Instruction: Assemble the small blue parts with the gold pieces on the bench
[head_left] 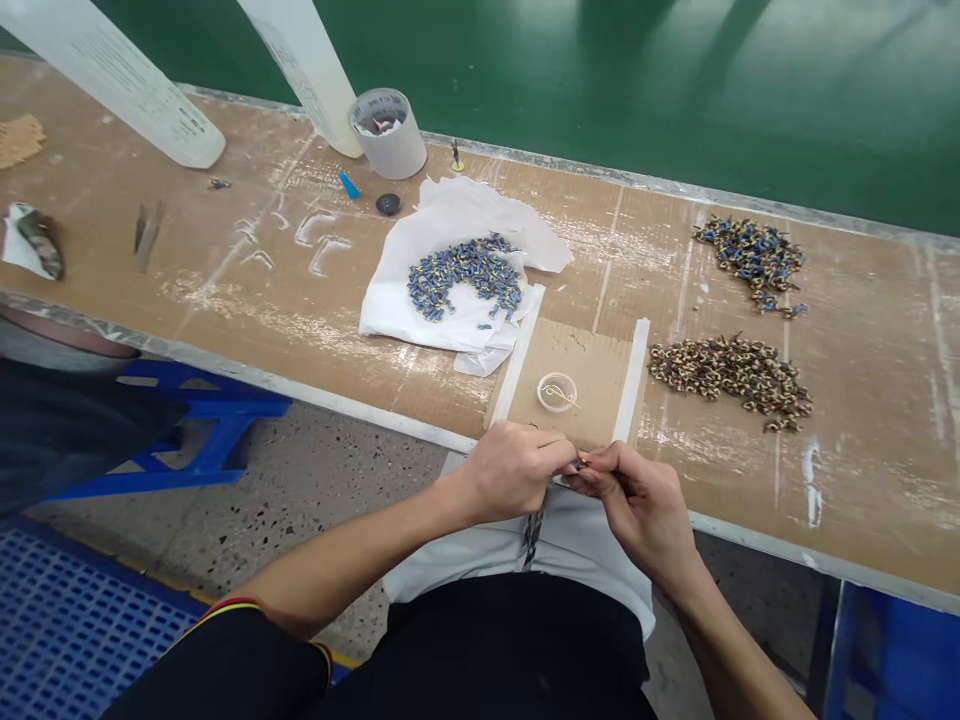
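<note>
My left hand (514,465) and my right hand (641,500) meet at the table's front edge, fingertips together in a pinch. Between them is a small blue-and-dark piece (577,464), mostly covered by the fingers. Just beyond lies a cardboard pad (585,352) with white tape along both sides. On it stands a small round cup (557,405) with a thin pale stick or wire across it. Farther back, many small blue-and-yellow pieces (457,272) are heaped on white paper (390,300).
At right are a pile of blue-and-yellow pieces (754,255) and a pile of brown-and-yellow pieces (731,375). A tape roll (394,145), a black cap (388,204), a blue tip (349,185) and two translucent bottles (180,130) stand or lie left. Another person's dark clothing (67,430) shows at left.
</note>
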